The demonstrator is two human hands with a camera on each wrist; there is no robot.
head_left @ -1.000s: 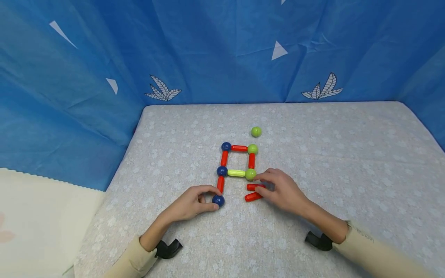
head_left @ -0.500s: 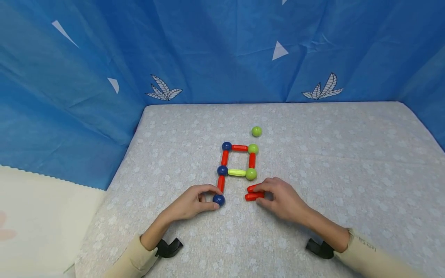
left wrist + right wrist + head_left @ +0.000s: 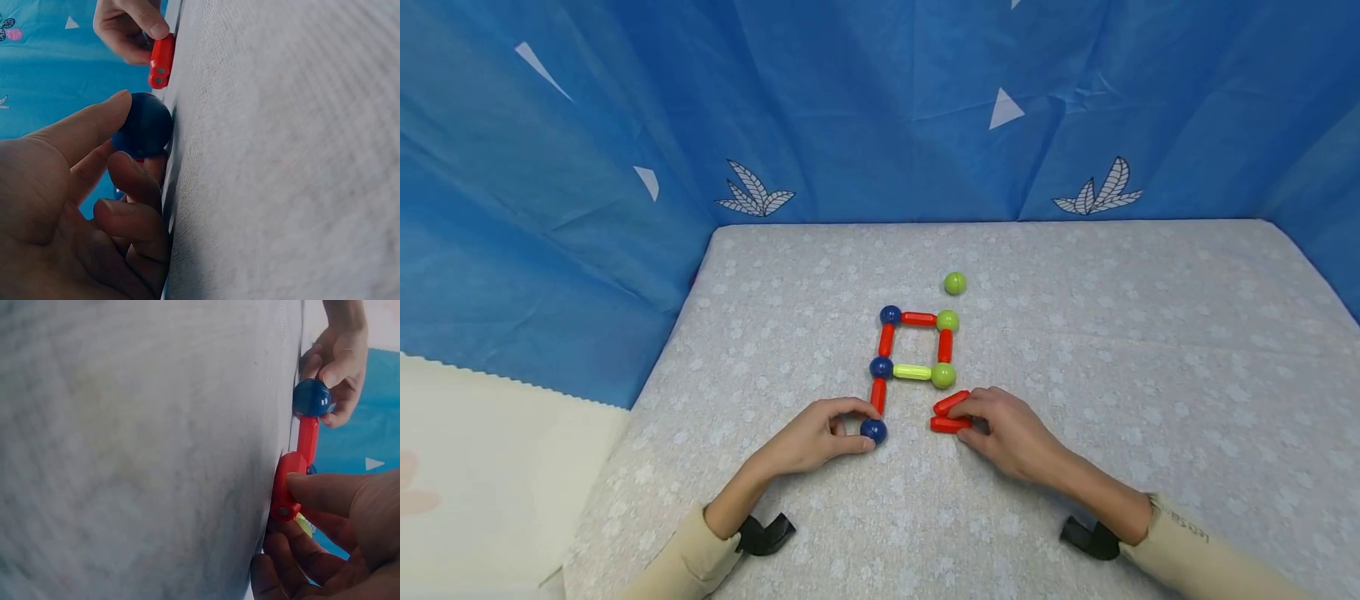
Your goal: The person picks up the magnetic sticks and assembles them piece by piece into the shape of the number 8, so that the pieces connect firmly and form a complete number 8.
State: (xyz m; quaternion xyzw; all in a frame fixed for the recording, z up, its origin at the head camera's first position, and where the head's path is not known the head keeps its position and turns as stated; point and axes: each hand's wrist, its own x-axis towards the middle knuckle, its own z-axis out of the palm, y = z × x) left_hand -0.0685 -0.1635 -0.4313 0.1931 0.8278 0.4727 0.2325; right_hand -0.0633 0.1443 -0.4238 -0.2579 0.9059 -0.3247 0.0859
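My left hand pinches a blue ball between thumb and fingers on the cloth. From that ball a red magnetic rod runs up to a second blue ball. To the right, my right hand pinches two loose red magnetic rods, its thumb at the near rod and a finger at the far rod, which slants away. In the right wrist view the thumb presses on a red rod. The left wrist view shows the blue ball held at the fingertips.
Beyond the hands lies a square of balls and rods, with a yellow-green rod and a green ball along its near side. A loose green ball sits farther back. A blue curtain hangs behind the table.
My right hand has drawn back from the green ball to the two red rods, and the far rod has turned to a slant. My left hand stays on the blue ball.
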